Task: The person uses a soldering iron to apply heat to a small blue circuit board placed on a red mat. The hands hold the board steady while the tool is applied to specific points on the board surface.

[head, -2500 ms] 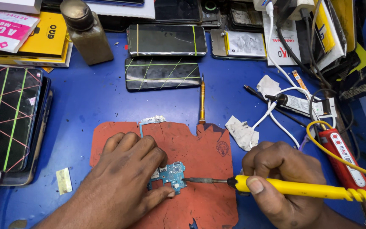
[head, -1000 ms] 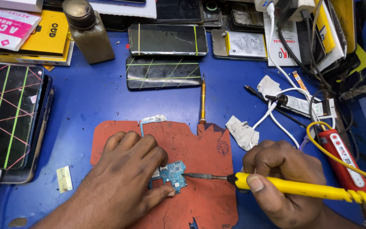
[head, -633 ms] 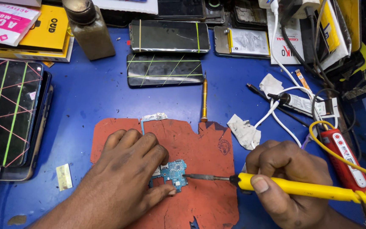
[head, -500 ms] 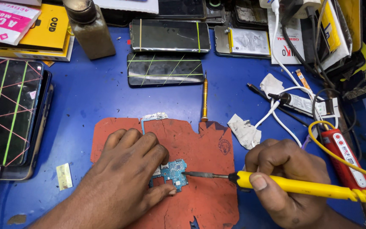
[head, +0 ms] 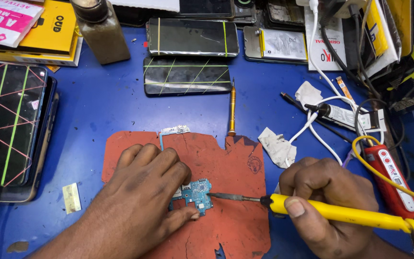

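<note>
A small teal circuit board (head: 196, 192) lies on a worn red-brown mat (head: 235, 165) on the blue bench. My left hand (head: 142, 194) lies flat over the board's left part, fingers and thumb pinning it down. In my right hand (head: 324, 201) is a yellow-handled soldering iron (head: 341, 214), gripped like a pen. Its dark metal tip (head: 216, 195) touches the board's right edge. The yellow coiled cord runs off to the right.
Two phones with green bands (head: 185, 76) lie at the back, near a brown bottle (head: 101, 31). More banded phones (head: 8, 124) sit at the left. An orange screwdriver (head: 232, 108), crumpled tissue (head: 278, 146), a red tool (head: 391, 177), white cables and a glue tube (head: 343, 115) crowd the right.
My view has shifted slightly. Both hands stay in place, and the iron's tip keeps working at the board's right edge with only small movements.
</note>
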Demonstrator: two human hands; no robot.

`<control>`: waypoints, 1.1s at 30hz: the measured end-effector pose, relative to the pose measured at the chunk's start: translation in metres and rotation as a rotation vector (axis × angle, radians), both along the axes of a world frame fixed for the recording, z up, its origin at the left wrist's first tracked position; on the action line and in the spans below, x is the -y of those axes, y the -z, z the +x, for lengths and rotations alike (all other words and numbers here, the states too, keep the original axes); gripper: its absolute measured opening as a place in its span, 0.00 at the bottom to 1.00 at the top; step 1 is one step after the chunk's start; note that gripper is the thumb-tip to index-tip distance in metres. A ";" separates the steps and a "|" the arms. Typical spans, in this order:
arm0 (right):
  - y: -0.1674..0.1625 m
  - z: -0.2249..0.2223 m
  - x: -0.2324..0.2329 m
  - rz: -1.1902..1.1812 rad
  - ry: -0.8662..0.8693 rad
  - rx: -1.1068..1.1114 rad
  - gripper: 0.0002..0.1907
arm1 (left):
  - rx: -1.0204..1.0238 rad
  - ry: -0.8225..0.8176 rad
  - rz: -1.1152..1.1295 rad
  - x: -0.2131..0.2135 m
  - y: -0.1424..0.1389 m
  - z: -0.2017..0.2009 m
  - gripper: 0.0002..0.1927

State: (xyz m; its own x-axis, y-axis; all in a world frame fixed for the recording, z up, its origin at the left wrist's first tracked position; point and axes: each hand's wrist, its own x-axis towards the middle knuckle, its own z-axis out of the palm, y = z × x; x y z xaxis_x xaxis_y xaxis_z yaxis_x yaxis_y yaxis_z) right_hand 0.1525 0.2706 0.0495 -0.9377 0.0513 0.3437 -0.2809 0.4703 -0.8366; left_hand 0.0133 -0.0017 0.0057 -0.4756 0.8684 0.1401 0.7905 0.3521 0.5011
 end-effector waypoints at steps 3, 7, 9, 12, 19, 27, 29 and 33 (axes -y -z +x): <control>-0.001 0.000 0.000 0.012 -0.004 0.008 0.07 | 0.003 0.001 -0.003 0.000 -0.001 0.000 0.25; -0.002 -0.001 0.001 -0.007 -0.007 -0.019 0.07 | 0.009 0.003 0.004 0.000 -0.001 -0.001 0.25; -0.001 -0.001 0.002 -0.010 0.021 -0.005 0.07 | 0.020 0.000 -0.005 -0.001 -0.001 -0.001 0.25; 0.000 0.000 0.001 -0.010 0.017 0.000 0.07 | 0.032 -0.002 -0.015 0.000 -0.001 -0.001 0.25; 0.001 0.000 0.002 -0.031 0.019 -0.012 0.07 | 0.005 -0.006 0.014 0.000 -0.002 0.000 0.25; -0.002 -0.001 0.004 -0.015 0.026 -0.021 0.07 | 0.041 -0.004 -0.017 -0.001 -0.002 -0.001 0.25; -0.001 -0.001 0.004 -0.023 0.038 -0.014 0.07 | 0.036 -0.003 -0.010 -0.001 -0.001 0.000 0.25; 0.000 0.000 0.003 -0.027 0.041 0.001 0.07 | 0.026 -0.001 -0.004 0.000 -0.001 0.000 0.25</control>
State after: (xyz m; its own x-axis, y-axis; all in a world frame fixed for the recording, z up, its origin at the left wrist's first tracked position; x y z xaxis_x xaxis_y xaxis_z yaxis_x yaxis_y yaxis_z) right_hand 0.1521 0.2677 0.0490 -0.9349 0.0991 0.3407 -0.2609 0.4588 -0.8494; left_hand 0.0128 -0.0014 0.0063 -0.4796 0.8686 0.1247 0.7771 0.3545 0.5201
